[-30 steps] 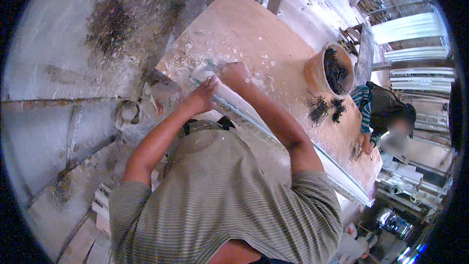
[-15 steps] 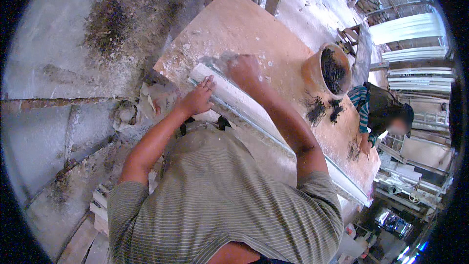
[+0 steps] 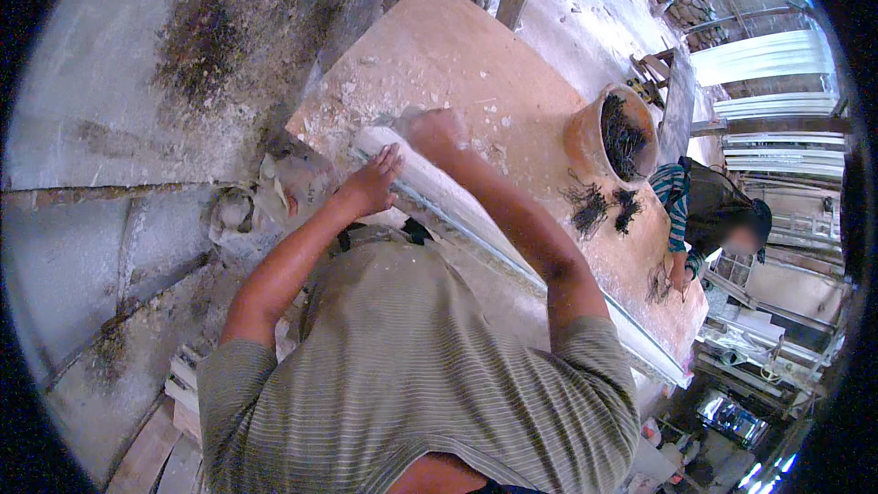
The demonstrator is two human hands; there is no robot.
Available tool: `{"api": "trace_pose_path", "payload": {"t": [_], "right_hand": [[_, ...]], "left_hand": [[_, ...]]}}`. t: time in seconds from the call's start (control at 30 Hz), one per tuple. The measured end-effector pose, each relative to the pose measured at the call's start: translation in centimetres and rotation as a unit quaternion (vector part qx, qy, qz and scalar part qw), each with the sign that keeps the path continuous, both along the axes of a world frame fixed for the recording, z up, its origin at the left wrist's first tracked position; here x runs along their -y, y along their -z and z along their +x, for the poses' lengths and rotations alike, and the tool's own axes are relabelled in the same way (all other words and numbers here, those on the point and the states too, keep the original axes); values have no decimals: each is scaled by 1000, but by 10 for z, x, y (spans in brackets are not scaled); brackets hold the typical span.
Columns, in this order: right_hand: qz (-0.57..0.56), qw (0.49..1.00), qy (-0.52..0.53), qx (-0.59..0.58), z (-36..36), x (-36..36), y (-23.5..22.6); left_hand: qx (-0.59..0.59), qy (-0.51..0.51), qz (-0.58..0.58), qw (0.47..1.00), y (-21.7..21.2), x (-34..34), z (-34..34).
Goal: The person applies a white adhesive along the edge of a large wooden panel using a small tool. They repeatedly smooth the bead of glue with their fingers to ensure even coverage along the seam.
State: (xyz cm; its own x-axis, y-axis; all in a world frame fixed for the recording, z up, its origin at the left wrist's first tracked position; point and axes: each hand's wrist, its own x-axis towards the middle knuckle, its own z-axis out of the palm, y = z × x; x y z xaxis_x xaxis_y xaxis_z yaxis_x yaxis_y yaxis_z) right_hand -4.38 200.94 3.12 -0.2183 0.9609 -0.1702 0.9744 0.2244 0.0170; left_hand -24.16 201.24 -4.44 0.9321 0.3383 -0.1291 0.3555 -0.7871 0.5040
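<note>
a long white plaster moulding [image 3: 476, 220] lay along the near edge of a wide wooden worktable [image 3: 457, 55] dusted with white crumbs. the left hand [image 3: 373, 185] pressed flat against its near end, fingers spread, clasping nothing. the right hand [image 3: 437, 130] rested on top of it; how tightly it closed could not be told. a clay pot [image 3: 608, 133] of dark fibre stood farther along, another person [image 3: 709, 215] beside it. the concrete floor [image 3: 137, 82] was stained.
</note>
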Motion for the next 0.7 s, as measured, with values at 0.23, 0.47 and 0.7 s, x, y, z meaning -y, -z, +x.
{"api": "trace_pose_path", "payload": {"t": [0.23,0.47,0.7], "right_hand": [[33,997,-23,-65,1,10,32],[62,988,49,-134,-12,18,-56],[25,999,-7,-32,-18,-22,29]], "left_hand": [[-37,13,-13,999,-16,1,9],[61,10,32,998,11,-2,-10],[-15,-6,-30,999,-8,-5,-1]]}}
